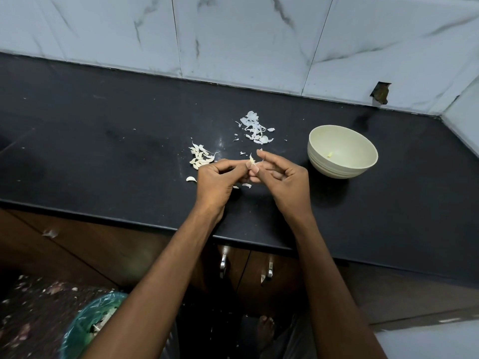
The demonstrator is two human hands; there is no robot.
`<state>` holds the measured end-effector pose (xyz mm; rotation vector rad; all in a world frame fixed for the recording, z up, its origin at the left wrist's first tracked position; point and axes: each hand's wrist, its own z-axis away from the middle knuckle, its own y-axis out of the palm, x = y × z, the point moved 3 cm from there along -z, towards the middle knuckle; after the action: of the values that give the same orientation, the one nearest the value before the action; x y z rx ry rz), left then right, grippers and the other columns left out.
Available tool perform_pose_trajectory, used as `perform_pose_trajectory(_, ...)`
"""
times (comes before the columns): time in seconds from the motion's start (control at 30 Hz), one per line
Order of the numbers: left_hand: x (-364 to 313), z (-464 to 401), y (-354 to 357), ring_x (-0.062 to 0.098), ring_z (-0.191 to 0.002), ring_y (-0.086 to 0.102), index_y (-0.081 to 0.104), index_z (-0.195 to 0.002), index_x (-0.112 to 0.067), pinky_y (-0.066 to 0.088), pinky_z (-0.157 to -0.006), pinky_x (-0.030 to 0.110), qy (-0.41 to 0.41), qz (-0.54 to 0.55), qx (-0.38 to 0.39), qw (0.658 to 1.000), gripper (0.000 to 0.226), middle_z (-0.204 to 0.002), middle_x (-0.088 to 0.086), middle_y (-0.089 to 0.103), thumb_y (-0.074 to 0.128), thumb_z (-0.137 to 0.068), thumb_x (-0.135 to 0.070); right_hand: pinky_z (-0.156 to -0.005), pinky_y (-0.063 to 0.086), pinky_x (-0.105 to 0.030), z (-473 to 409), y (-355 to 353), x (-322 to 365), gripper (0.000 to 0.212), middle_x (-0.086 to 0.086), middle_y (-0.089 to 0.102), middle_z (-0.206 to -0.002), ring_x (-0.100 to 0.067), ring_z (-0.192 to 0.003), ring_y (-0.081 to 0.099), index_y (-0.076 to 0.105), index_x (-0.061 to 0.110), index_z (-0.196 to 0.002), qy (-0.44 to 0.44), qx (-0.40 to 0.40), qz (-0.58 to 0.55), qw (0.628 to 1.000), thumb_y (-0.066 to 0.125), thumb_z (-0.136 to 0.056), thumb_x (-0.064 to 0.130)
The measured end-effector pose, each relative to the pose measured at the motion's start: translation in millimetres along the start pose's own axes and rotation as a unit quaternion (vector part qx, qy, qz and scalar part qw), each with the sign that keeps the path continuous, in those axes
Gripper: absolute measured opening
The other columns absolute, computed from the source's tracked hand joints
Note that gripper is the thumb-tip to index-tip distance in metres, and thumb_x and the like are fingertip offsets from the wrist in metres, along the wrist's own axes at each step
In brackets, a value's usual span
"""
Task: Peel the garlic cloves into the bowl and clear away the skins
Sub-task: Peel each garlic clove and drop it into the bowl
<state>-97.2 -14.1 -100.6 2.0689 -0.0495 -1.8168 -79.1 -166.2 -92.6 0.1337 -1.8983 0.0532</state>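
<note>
1. Garlic clove [251,159] held above the bench [103,151], between the two hands; left hand [220,177] pinching it at thumb and curled fingertips, right hand [281,174] with thumb and forefinger working at its tip, remaining fingers loosely curled.
2. Unpeeled cloves [200,158] heaped just left of the hands; one stray clove [191,179] nearer the front edge.
3. Skins [255,128] piled behind the hands, left of the bowl [342,151]; a few flakes directly under the hands.
4. Bowl near the right hand, almost bare: one small yellowish piece inside. Judged early in the task.
5. Risk: small, slick clove popping out of the pinch and dropping to the floor past the bench edge.
6. Risk: light skins drifting into the bowl or into the unpeeled heap, both close by.
7. Risk: stray clove swept off with the skins at clearing time.
8. Green-lined bin [90,325] on the floor, lower left, some scraps beside it; likely destination for skins.
9. No obstacle between hands and bowl; cabinet handles [223,265] below the bench, well clear.
</note>
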Motion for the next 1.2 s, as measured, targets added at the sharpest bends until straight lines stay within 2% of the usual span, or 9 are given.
perform_pose_trajectory(0.07,0.9,0.0,-0.1,0.026,-0.075,0.067,0.081,-0.092,0.0,0.058,-0.076,0.036,-0.002,0.0,-0.003,1.0,0.006,-0.082,0.017,0.076,0.077,-0.088,-0.003,-0.088,0.063,-0.042,-0.7,-0.4,-1.3,0.039,-0.007,0.08,-0.099,-0.027,-0.092,0.078,0.07,0.008,-0.13,-0.017,-0.002,0.033,0.999,0.08,-0.091,0.01)
perform_pose_trajectory(0.2,1.5,-0.5,-1.0,0.026,-0.074,0.066,0.079,-0.093,0.005,0.056,-0.073,0.034,-0.009,-0.002,0.0,1.0,0.008,-0.08,0.017,0.075,0.074,-0.091,-0.001,-0.08,0.065,-0.047,-1.5,-2.2,-2.0,0.031,-0.003,0.078,-0.102,-0.017,-0.088,0.077,0.076,0.012,-0.123,-0.093,-0.023,0.144,0.985,0.078,-0.092,0.007)
perform_pose_trajectory(0.3,1.7,-1.0,-1.4,0.028,-0.075,0.065,0.078,-0.093,0.006,0.057,-0.075,0.035,-0.024,0.014,0.023,0.999,0.01,-0.08,0.019,0.073,0.072,-0.093,-0.002,-0.073,0.064,-0.045,-0.1,-2.0,1.6,0.021,-0.001,0.078,-0.102,-0.014,-0.087,0.075,0.081,0.012,-0.112,-0.175,-0.038,0.217,0.96,0.076,-0.092,0.004)
perform_pose_trajectory(0.43,-1.6,0.0,-0.4,0.024,-0.072,0.067,0.077,-0.092,0.009,0.059,-0.073,0.032,-0.052,0.027,0.047,0.997,0.023,-0.083,0.02,0.073,0.069,-0.097,-0.012,-0.075,0.063,-0.041,2.2,-1.2,3.5,0.02,-0.001,0.079,-0.1,-0.011,-0.089,0.075,0.082,0.01,-0.106,-0.217,-0.047,0.255,0.941,0.074,-0.09,-0.001)
perform_pose_trajectory(0.57,-4.6,1.6,0.2,0.025,-0.072,0.068,0.074,-0.093,0.012,0.061,-0.071,0.031,-0.061,0.034,0.04,0.997,0.031,-0.085,0.023,0.073,0.076,-0.094,-0.019,-0.075,0.062,-0.038,2.5,-0.9,3.9,0.017,0.001,0.078,-0.096,-0.009,-0.086,0.074,0.081,0.009,-0.102,-0.192,-0.043,0.244,0.95,0.075,-0.091,0.0)
perform_pose_trajectory(0.67,-5.3,1.6,0.4,0.031,-0.073,0.069,0.075,-0.091,0.008,0.063,-0.071,0.034,-0.055,0.033,0.032,0.997,0.022,-0.084,0.022,0.073,0.074,-0.095,-0.014,-0.073,0.06,-0.034,1.6,-0.2,3.7,0.012,0.002,0.075,-0.094,-0.009,-0.081,0.072,0.08,0.01,-0.1,-0.164,-0.038,0.25,0.954,0.074,-0.092,0.003)
perform_pose_trajectory(0.8,-1.8,0.1,-1.2,0.028,-0.074,0.072,0.074,-0.096,0.01,0.063,-0.074,0.033,-0.063,0.027,0.032,0.997,0.02,-0.087,0.022,0.076,0.072,-0.095,-0.01,-0.074,0.058,-0.029,-0.2,2.9,3.5,0.011,0.001,0.071,-0.095,-0.005,-0.078,0.067,0.075,0.011,-0.099,-0.159,-0.007,0.279,0.947,0.07,-0.094,0.002)
perform_pose_trajectory(1.07,-0.1,-0.8,-1.1,0.03,-0.08,0.077,0.071,-0.106,0.014,0.064,-0.081,0.036,-0.091,0.046,0.054,0.993,0.02,-0.093,0.027,0.076,0.067,-0.097,-0.004,-0.076,0.061,-0.044,-3.6,-0.5,-0.6,0.017,0.002,0.073,-0.095,-0.015,-0.084,0.072,0.072,0.016,-0.101,-0.111,-0.028,0.257,0.959,0.064,-0.096,0.002)
perform_pose_trajectory(1.2,-1.5,-0.5,-1.4,0.033,-0.081,0.077,0.073,-0.101,0.01,0.064,-0.087,0.042,-0.098,0.055,0.044,0.993,0.013,-0.092,0.028,0.076,0.063,-0.097,0.001,-0.078,0.062,-0.039,-2.1,-0.5,0.9,0.019,0.002,0.074,-0.093,-0.013,-0.084,0.072,0.073,0.014,-0.101,-0.099,-0.03,0.252,0.962,0.064,-0.095,-0.002)
